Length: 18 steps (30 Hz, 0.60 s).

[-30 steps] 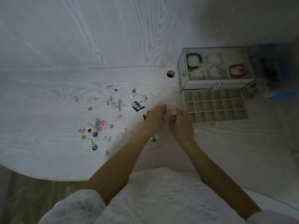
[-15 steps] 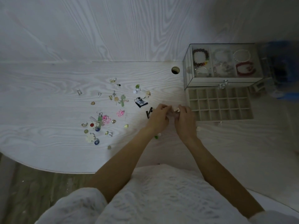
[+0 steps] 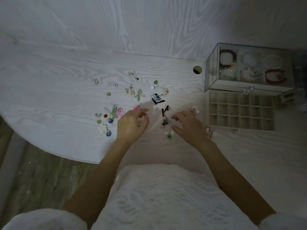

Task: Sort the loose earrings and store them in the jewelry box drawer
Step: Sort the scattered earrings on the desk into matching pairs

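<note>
Change: since the earlier frame the two hands, then close together in front of the drawer, have been drawn apart, and the small dark earring between them is now uncovered.
Left hand: the left hand (image 3: 132,125) is held over the table with fingers loosely curled; something small and pale shows at its fingertips, but whether it is pinched cannot be told.
Right hand: the right hand (image 3: 189,126) is spread and relaxed, nothing gripped; a pale earring (image 3: 195,109) lies just beyond its fingertips.
Earrings: most are scattered on the table (image 3: 49,100) left of the hands, among them a pink flower (image 3: 120,112), a blue bead (image 3: 108,133) and a green drop (image 3: 139,92); a dark earring (image 3: 165,122) lies between the hands.
Drawer: the drawer (image 3: 239,110) is pulled out below the glass box (image 3: 249,67), to the right of the right hand; its grid of cells appears empty.
Handling: the pieces are judged very light, small and stiff, with thin hooks that could be bent or snagged on one another.
Hold: each is best pinched by its bead or charm between thumb and forefinger, not by the wire.
Risk: smooth beads may be rolled or flicked away on the slick tabletop.
</note>
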Tool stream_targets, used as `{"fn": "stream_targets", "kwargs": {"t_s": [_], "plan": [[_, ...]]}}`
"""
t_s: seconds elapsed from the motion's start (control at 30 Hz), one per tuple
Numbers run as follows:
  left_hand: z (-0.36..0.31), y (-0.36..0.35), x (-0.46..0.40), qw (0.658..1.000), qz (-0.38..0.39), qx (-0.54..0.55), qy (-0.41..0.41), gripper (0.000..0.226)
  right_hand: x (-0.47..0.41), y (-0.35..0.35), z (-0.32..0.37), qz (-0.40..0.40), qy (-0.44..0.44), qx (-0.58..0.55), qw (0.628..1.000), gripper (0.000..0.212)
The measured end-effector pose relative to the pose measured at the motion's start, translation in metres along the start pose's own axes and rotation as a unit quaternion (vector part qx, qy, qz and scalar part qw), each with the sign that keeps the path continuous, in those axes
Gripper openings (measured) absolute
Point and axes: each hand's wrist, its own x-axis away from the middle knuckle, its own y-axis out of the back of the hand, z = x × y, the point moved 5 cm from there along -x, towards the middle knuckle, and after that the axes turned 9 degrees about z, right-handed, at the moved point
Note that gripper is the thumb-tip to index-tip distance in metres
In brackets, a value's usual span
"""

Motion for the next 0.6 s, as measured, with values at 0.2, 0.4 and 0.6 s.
{"fn": "stream_targets", "kwargs": {"t_s": [0.2,0.4,0.6], "plan": [[0.032,0.002,0.012,0.997,0.011,-0.005,0.071,0.042,-0.002,-0.042,0.008,0.067,0.020,0.005,0.998,0.024],[0.015,-0.008,-0.063,0.994,0.101,-0.021,0.031,0.041,-0.006,-0.030,-0.003,-0.025,0.003,0.014,1.000,0.009],[0.004,-0.030,-0.124,0.987,0.148,-0.056,0.021,0.044,-0.005,-0.030,-0.009,-0.043,-0.029,0.003,0.999,0.009]]}}
